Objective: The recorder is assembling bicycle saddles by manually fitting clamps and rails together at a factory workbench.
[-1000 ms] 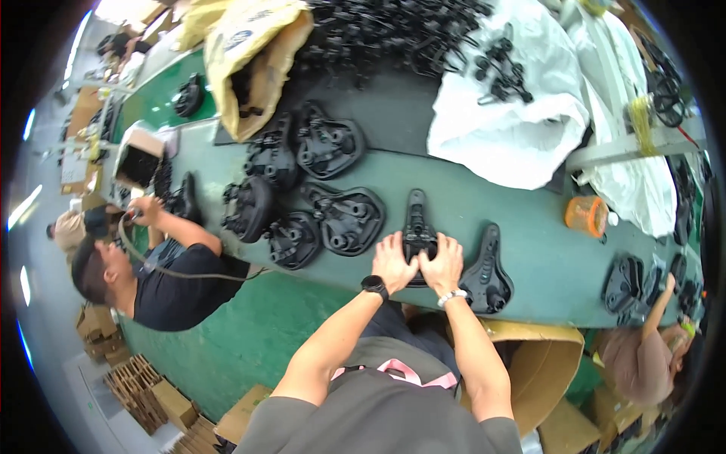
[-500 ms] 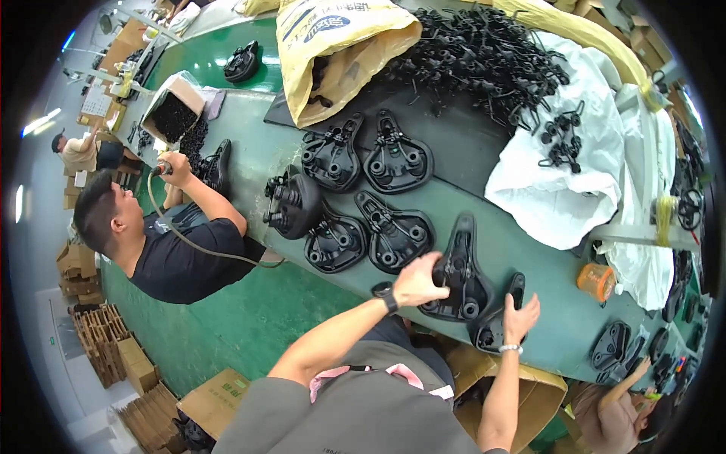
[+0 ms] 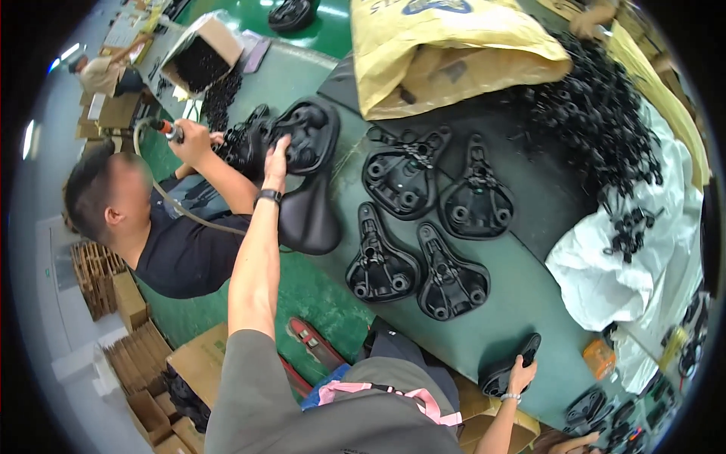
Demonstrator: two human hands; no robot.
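Note:
At the left of the bench, my left hand (image 3: 277,163) is closed on the edge of a black bicycle saddle (image 3: 316,136), which lies underside up. Just below it, another saddle (image 3: 308,219) shows its smooth padded top. My right hand (image 3: 522,375) grips a dark saddle (image 3: 496,378) by the bench's front edge, its narrow nose pointing up past my fingers. Between my hands several saddles lie underside up with their rails showing, among them one saddle (image 3: 383,261) near the front and another saddle (image 3: 478,198) farther back.
On my left sits a co-worker (image 3: 189,242) holding a corded power driver (image 3: 168,130). A yellow sack (image 3: 454,68) and a heap of black metal parts (image 3: 597,113) stand at the back. To the right are a white sack (image 3: 605,265) and an orange tub (image 3: 598,359).
My left hand has carried a saddle leftward, away from the front edge, to the co-worker's side. My right hand, open before, has closed on the front-edge saddle. The view has swung left.

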